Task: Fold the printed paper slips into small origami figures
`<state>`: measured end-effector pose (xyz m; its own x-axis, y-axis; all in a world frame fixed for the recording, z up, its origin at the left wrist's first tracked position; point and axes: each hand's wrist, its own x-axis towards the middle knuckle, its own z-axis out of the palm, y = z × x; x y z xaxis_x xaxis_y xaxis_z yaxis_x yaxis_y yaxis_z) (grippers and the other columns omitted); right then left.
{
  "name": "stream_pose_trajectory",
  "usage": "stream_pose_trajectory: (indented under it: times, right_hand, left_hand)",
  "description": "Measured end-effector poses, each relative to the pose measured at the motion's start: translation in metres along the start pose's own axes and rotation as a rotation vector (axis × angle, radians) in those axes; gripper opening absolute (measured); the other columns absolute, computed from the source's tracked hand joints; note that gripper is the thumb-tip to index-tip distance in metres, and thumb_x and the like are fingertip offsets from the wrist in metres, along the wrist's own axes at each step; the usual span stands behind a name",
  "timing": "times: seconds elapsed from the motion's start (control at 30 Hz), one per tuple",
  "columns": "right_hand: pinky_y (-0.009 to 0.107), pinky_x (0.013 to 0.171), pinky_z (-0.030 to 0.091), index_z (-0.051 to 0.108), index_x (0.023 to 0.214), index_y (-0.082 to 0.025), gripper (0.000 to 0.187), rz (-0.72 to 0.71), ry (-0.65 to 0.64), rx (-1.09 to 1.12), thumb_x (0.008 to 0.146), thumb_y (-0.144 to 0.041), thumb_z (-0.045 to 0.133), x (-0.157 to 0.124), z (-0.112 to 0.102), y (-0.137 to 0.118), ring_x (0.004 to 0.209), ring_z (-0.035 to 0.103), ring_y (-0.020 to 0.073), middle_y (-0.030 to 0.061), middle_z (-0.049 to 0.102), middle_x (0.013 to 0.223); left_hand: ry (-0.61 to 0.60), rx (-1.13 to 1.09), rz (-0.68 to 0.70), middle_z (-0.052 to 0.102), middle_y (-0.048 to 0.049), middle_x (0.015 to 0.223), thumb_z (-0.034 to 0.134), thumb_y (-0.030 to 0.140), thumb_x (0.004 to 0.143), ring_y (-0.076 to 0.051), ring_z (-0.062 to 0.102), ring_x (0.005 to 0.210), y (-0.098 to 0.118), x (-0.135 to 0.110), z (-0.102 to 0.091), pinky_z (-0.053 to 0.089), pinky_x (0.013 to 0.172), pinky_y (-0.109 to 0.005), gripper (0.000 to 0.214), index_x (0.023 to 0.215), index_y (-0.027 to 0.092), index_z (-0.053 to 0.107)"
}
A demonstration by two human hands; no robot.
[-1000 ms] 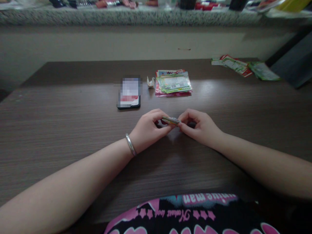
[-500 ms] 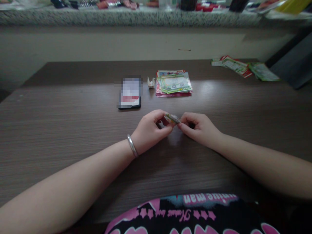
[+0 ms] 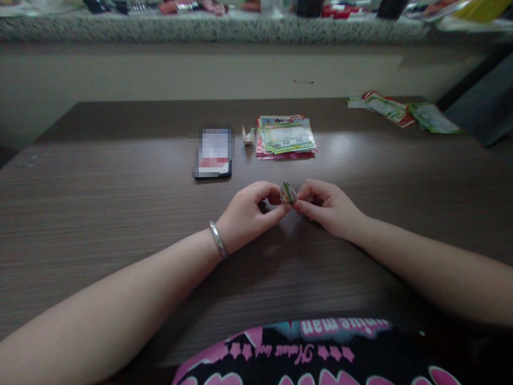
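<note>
A small folded piece of printed paper (image 3: 287, 192), green and white, stands between my fingertips just above the table. My left hand (image 3: 256, 208), with a silver bangle on its wrist, pinches it from the left. From the right, my right hand (image 3: 328, 206) pinches its other side between thumb and forefinger. Beyond my hands sits a small pale folded paper figure (image 3: 248, 136), bird-like in shape. Beside that lies a stack of colourful printed sheets (image 3: 286, 138), green on top with red and pink edges below.
A phone (image 3: 214, 152) with a blurred screen lies left of the paper figure on the dark wooden table (image 3: 100, 214). More printed sheets (image 3: 388, 109) are spread at the far right. Behind the table, a speckled stone ledge (image 3: 224, 29) carries assorted items.
The folded paper has turned from lying slanted to standing more upright between my fingers. My right hand has shifted slightly upward; my left has hardly moved.
</note>
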<state>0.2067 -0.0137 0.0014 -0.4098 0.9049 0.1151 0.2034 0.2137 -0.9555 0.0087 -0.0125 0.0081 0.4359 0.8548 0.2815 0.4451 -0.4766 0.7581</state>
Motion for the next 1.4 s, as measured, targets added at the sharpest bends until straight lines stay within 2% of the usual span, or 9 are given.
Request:
stream_pose_trajectory:
  times: [0.2,0.47,0.57,0.8,0.9,1.1,1.27,1.4]
  right_hand:
    - [0.02,0.046,0.033,0.054,0.073,-0.017,0.025,0.075,-0.051,0.052,0.078,-0.039,0.067,0.002,0.0,-0.002,0.05,0.044,0.007,-0.003,0.057,0.061]
    - [0.02,0.045,0.027,0.049,0.067,-0.018,0.023,0.048,-0.12,-0.054,0.078,-0.031,0.064,0.001,0.001,-0.003,0.049,0.037,0.0063,-0.0078,0.043,0.054]
    - [0.02,0.044,0.025,0.048,0.067,-0.019,0.025,0.044,-0.124,-0.058,0.08,-0.033,0.063,0.0,0.001,-0.002,0.048,0.035,0.0063,-0.0082,0.041,0.052]
    - [0.021,0.045,0.026,0.047,0.067,-0.019,0.024,0.018,-0.077,-0.13,0.081,-0.032,0.062,0.0,0.0,-0.002,0.048,0.036,0.0069,-0.0076,0.043,0.053]
    - [0.021,0.047,0.029,0.05,0.067,-0.019,0.023,0.007,-0.103,-0.212,0.081,-0.032,0.062,-0.001,-0.001,-0.004,0.049,0.04,0.0075,-0.0065,0.047,0.054]
    - [0.021,0.049,0.03,0.056,0.073,-0.018,0.015,0.007,-0.169,-0.324,0.077,-0.03,0.066,-0.003,-0.003,-0.006,0.048,0.04,0.007,-0.0083,0.045,0.052]
    - [0.021,0.048,0.032,0.058,0.082,-0.018,0.014,0.002,-0.163,-0.159,0.082,-0.031,0.061,-0.003,-0.006,-0.004,0.051,0.042,0.0081,-0.0067,0.047,0.057]
    - [0.022,0.053,0.038,0.057,0.083,-0.018,0.015,-0.039,-0.151,-0.035,0.081,-0.03,0.064,-0.003,-0.007,-0.003,0.056,0.047,0.0088,-0.0042,0.053,0.064]
  left_hand:
    - [-0.034,0.041,-0.016,0.066,-0.0032,0.08,0.059,0.031,0.084,-0.015,0.059,0.076,-0.001,0.0,-0.001,0.045,0.072,-0.027,0.018,0.078,0.015,0.064]
    - [-0.1,0.116,0.031,0.061,-0.0011,0.07,0.056,0.023,0.082,-0.014,0.054,0.067,0.002,-0.001,0.001,0.042,0.063,-0.025,0.015,0.069,0.016,0.057]
    - [-0.101,0.079,0.032,0.06,-0.0012,0.071,0.055,0.024,0.082,-0.014,0.053,0.067,0.001,-0.001,0.002,0.042,0.064,-0.025,0.015,0.07,0.016,0.057]
    - [-0.104,-0.04,-0.016,0.062,-0.0011,0.079,0.058,0.031,0.085,-0.014,0.055,0.075,-0.003,0.002,-0.001,0.044,0.07,-0.026,0.017,0.079,0.016,0.062]
    - [-0.078,-0.058,-0.021,0.061,-0.0012,0.079,0.06,0.03,0.084,-0.013,0.055,0.075,-0.002,0.003,-0.002,0.044,0.07,-0.025,0.016,0.078,0.016,0.063]
    - [-0.136,-0.055,-0.011,0.06,0.0001,0.075,0.061,0.025,0.082,-0.013,0.055,0.073,-0.001,0.004,-0.007,0.043,0.07,-0.025,0.015,0.07,0.016,0.062]
    - [-0.198,-0.09,0.012,0.061,-0.0001,0.075,0.062,0.025,0.082,-0.013,0.056,0.073,-0.002,0.001,-0.009,0.044,0.071,-0.026,0.013,0.072,0.016,0.064]
    - [-0.235,-0.109,0.01,0.063,-0.0006,0.075,0.064,0.024,0.082,-0.013,0.058,0.073,-0.002,0.0,-0.007,0.046,0.072,-0.025,0.013,0.072,0.016,0.065]
